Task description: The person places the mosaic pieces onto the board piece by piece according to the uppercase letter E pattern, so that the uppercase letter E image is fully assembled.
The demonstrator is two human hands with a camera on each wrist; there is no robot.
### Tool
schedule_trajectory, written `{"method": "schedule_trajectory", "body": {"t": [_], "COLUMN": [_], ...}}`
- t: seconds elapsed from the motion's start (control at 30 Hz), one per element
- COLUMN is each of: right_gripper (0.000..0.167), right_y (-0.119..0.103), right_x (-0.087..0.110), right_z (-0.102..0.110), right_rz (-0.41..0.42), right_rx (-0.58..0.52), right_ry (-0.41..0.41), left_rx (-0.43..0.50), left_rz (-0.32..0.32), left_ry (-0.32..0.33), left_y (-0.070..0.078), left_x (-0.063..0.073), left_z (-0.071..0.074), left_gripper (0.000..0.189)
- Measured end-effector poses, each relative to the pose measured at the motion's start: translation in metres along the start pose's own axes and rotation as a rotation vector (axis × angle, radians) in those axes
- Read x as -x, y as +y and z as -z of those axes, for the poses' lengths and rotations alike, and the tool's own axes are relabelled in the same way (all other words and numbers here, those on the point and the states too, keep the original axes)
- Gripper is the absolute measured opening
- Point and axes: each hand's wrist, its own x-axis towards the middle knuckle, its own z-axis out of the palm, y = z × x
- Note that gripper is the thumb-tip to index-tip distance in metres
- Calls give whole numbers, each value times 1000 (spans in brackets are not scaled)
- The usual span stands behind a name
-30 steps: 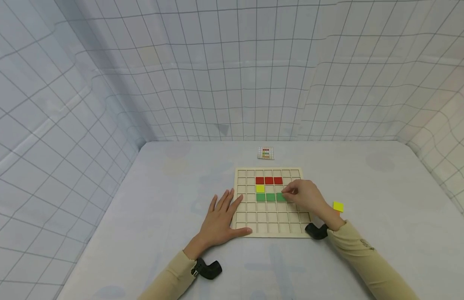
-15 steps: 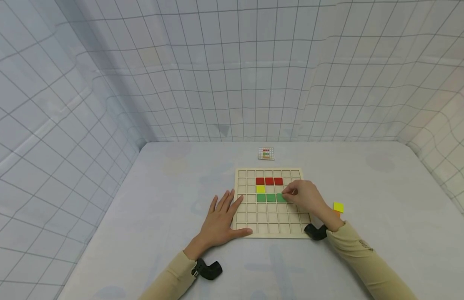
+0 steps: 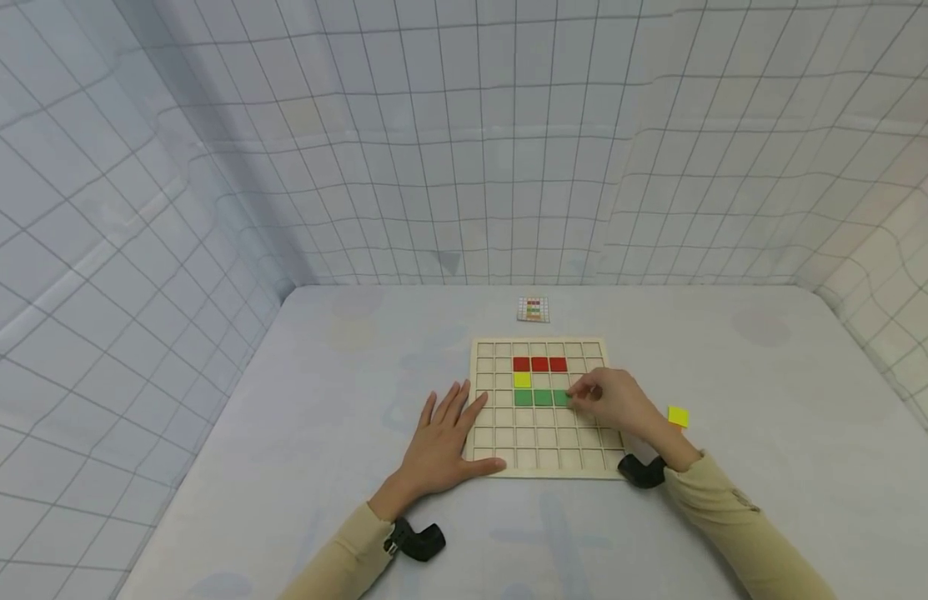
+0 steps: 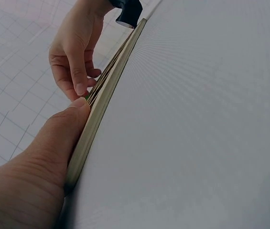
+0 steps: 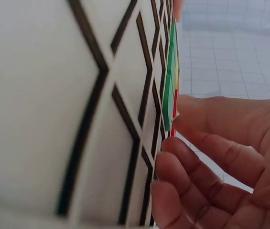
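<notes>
In the head view a pale wooden grid board (image 3: pixel 539 477) lies on the table. On it sit a row of red tiles (image 3: pixel 539 364), one yellow tile (image 3: pixel 522 380) and a row of green tiles (image 3: pixel 542 397). My left hand (image 3: pixel 436 450) rests spread on the board's left edge, thumb along the near left corner. My right hand (image 3: pixel 614 402) is over the right half, with thumb and forefinger pinching at the right edge of the rightmost green tile (image 3: pixel 560 398). In the right wrist view that green tile (image 5: pixel 167 102) stands right at the thumb tip, other fingers curled near the board.
A small printed pattern card (image 3: pixel 534 309) lies behind the board. Right of the board, a loose yellow tile (image 3: pixel 678 417) lies partly over an orange one, close to my right wrist. White grid-patterned cloth walls (image 3: pixel 464 167) surround the table.
My right hand has shifted slightly down and right, showing more of the rightmost green tile. The left hand stays where it was.
</notes>
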Motion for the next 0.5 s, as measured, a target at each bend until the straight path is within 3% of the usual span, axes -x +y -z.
{"method": "schedule_trajectory", "body": {"t": [0.23, 0.5], "right_gripper": [9, 18], "right_y": [14, 33], "right_x": [18, 41], "right_z": [16, 50], "right_rz": [-20, -86], "right_rx": [-41, 16], "right_ry": [52, 86], "left_rx": [-10, -13], "left_rz": [5, 12], "left_ry": [-9, -7], "left_y": [-1, -2], "left_x": [0, -1], "left_z": [-3, -4], "left_gripper": [97, 97]}}
